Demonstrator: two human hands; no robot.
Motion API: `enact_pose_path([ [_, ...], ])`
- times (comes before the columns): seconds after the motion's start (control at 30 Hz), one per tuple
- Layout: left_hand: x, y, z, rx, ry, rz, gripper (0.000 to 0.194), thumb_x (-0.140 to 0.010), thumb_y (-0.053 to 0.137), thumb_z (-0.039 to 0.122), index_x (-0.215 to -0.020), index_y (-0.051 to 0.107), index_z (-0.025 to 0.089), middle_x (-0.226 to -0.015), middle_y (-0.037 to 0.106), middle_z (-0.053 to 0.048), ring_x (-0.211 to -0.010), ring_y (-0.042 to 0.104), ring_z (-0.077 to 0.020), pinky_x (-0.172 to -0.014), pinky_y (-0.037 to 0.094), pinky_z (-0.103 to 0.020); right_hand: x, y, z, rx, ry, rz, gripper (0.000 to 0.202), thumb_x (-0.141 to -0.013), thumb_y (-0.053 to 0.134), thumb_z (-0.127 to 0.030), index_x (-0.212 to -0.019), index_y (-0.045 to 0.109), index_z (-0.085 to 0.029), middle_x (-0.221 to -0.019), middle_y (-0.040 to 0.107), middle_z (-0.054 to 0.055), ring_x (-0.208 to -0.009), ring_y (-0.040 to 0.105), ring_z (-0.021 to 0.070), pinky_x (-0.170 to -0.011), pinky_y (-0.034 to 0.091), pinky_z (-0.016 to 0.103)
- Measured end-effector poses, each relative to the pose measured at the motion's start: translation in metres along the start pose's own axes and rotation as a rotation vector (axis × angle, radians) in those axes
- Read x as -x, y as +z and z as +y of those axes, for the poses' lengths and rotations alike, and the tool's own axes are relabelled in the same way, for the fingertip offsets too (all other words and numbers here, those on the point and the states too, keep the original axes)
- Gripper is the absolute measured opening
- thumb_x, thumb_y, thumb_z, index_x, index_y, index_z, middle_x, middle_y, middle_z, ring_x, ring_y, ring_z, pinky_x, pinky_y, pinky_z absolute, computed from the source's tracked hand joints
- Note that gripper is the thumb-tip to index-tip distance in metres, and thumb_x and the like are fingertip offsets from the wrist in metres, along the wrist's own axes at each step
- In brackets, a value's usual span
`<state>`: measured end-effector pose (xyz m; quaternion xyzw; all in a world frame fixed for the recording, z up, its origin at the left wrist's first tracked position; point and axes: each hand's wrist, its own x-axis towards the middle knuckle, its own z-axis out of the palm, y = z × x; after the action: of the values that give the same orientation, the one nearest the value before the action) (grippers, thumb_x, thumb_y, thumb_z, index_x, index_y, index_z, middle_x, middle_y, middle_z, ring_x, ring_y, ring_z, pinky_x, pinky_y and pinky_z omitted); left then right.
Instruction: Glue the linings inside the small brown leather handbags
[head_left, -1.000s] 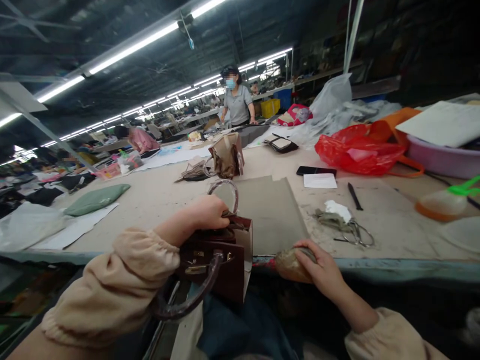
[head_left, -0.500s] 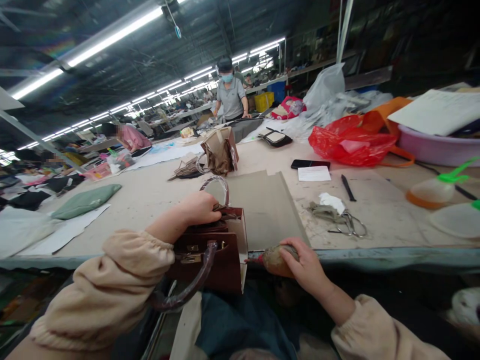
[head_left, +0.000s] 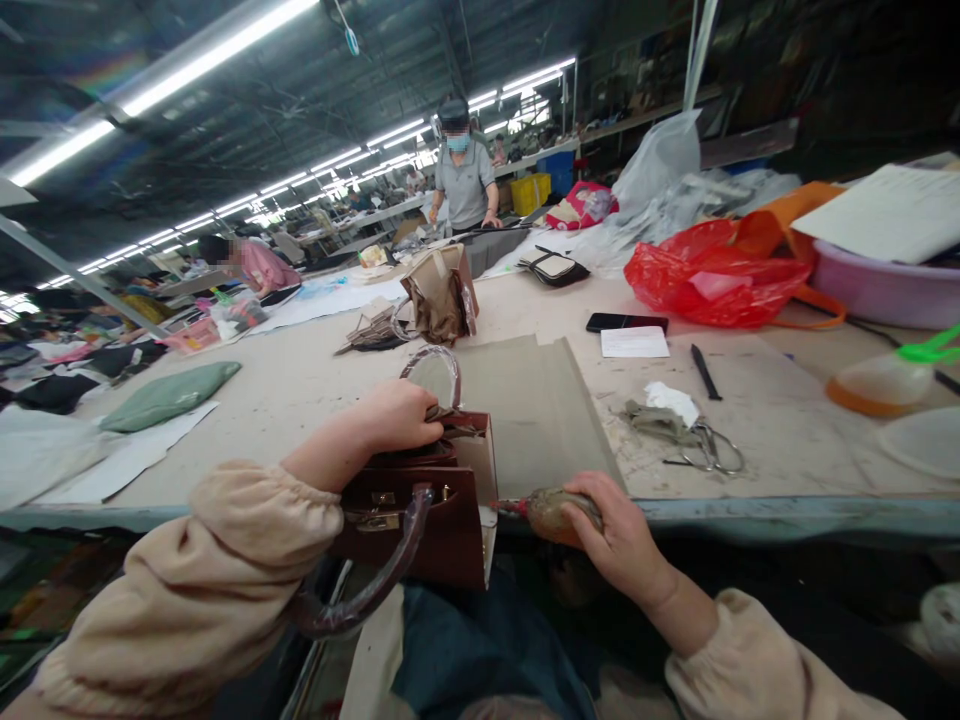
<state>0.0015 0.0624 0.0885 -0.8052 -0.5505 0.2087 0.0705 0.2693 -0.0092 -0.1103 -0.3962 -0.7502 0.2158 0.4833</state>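
Note:
A dark brown handbag (head_left: 450, 535) with gold-coloured metal fittings rests at the table's front edge, its pale inner side facing right. Its handles, one of them the front handle (head_left: 405, 560), are wrapped in clear plastic. My left hand (head_left: 397, 415) is closed on brown lining at the bag's top opening. In my right hand (head_left: 611, 525), the fingers wrap round a stained squeeze bottle (head_left: 553, 515) with a red nozzle. The nozzle points left and its tip is at the bag's open right edge; whether it touches cannot be made out.
A grey-brown sheet (head_left: 540, 410) lies behind the bag, with another bag (head_left: 439, 300) beyond. To the right are scissors (head_left: 720, 450), a black pen-like tool (head_left: 705, 372), a phone (head_left: 626, 322), a red plastic bag (head_left: 712, 275) and a green-topped bottle (head_left: 877, 380). A co-worker (head_left: 465, 180) stands across.
The bottle's nozzle has moved slightly up along the bag's right edge. My left hand keeps its hold on the lining. The view has shifted a little.

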Motion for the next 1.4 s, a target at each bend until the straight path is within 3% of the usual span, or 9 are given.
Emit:
enact_pose_path([
  [0.23, -0.001, -0.005, 0.005, -0.016, -0.027, -0.036, 0.036, -0.08, 0.045, 0.041, -0.083, 0.073, 0.018, -0.078, 0.073, -0.012, -0.066, 0.065, -0.0242, -0.055, 0.039, -0.032, 0.001, 0.0, -0.002, -0.039, 0.023, -0.088, 0.007, -0.093, 0.05, -0.025, -0.095, 0.056, -0.022, -0.089, 0.061, 0.005, -0.085, 0.059, 0.0203, -0.076, 0.05, 0.033],
  [0.47, 0.001, -0.005, 0.006, -0.044, -0.016, -0.015, 0.036, -0.079, 0.045, 0.041, -0.081, 0.072, 0.018, -0.076, 0.072, -0.012, -0.065, 0.064, -0.0242, -0.053, 0.036, -0.032, 0.001, 0.004, 0.003, -0.043, 0.059, -0.003, 0.007, -0.093, 0.05, -0.026, -0.096, 0.056, -0.022, -0.09, 0.061, 0.006, -0.087, 0.059, 0.0207, -0.08, 0.049, 0.034],
  [0.6, 0.004, -0.006, 0.007, -0.027, -0.017, -0.035, 0.035, -0.08, 0.044, 0.041, -0.082, 0.071, 0.019, -0.075, 0.072, -0.011, -0.064, 0.063, -0.023, -0.053, 0.036, -0.031, 0.001, 0.005, 0.002, -0.057, 0.063, -0.039, 0.007, -0.093, 0.051, -0.026, -0.094, 0.056, -0.022, -0.089, 0.061, 0.005, -0.086, 0.059, 0.0201, -0.078, 0.049, 0.033],
  [0.77, 0.004, -0.006, 0.007, -0.038, -0.025, -0.039, 0.036, -0.08, 0.043, 0.041, -0.084, 0.072, 0.019, -0.077, 0.072, -0.011, -0.065, 0.063, -0.0239, -0.054, 0.037, -0.032, 0.0, 0.001, 0.002, -0.026, 0.043, -0.029, 0.008, -0.093, 0.05, -0.026, -0.095, 0.056, -0.021, -0.089, 0.061, 0.006, -0.086, 0.059, 0.0205, -0.079, 0.05, 0.034],
  [0.97, 0.001, -0.003, 0.005, -0.044, -0.018, -0.022, 0.038, -0.079, 0.043, 0.042, -0.083, 0.072, 0.018, -0.077, 0.073, -0.012, -0.066, 0.064, -0.0252, -0.054, 0.036, -0.033, 0.003, -0.005, 0.003, -0.003, -0.054, -0.105, 0.01, -0.092, 0.051, -0.023, -0.101, 0.057, -0.022, -0.096, 0.063, 0.007, -0.09, 0.061, 0.0205, -0.081, 0.052, 0.034],
  [1.17, 0.0, -0.003, 0.005, -0.043, -0.028, -0.014, 0.036, -0.079, 0.043, 0.042, -0.08, 0.071, 0.019, -0.075, 0.072, -0.012, -0.065, 0.064, -0.0247, -0.052, 0.035, -0.032, 0.005, -0.001, 0.007, 0.051, -0.111, -0.001, 0.014, -0.092, 0.053, -0.022, -0.106, 0.057, -0.021, -0.101, 0.062, 0.009, -0.096, 0.06, 0.0216, -0.084, 0.052, 0.034],
  [1.4, -0.001, -0.001, 0.004, -0.036, -0.032, -0.025, 0.037, -0.079, 0.043, 0.043, -0.081, 0.071, 0.019, -0.075, 0.072, -0.012, -0.066, 0.064, -0.0256, -0.053, 0.035, -0.032, 0.005, 0.004, 0.008, -0.057, 0.003, 0.055, 0.008, -0.092, 0.053, -0.022, -0.1, 0.056, -0.022, -0.095, 0.062, 0.006, -0.09, 0.06, 0.0196, -0.081, 0.051, 0.032],
])
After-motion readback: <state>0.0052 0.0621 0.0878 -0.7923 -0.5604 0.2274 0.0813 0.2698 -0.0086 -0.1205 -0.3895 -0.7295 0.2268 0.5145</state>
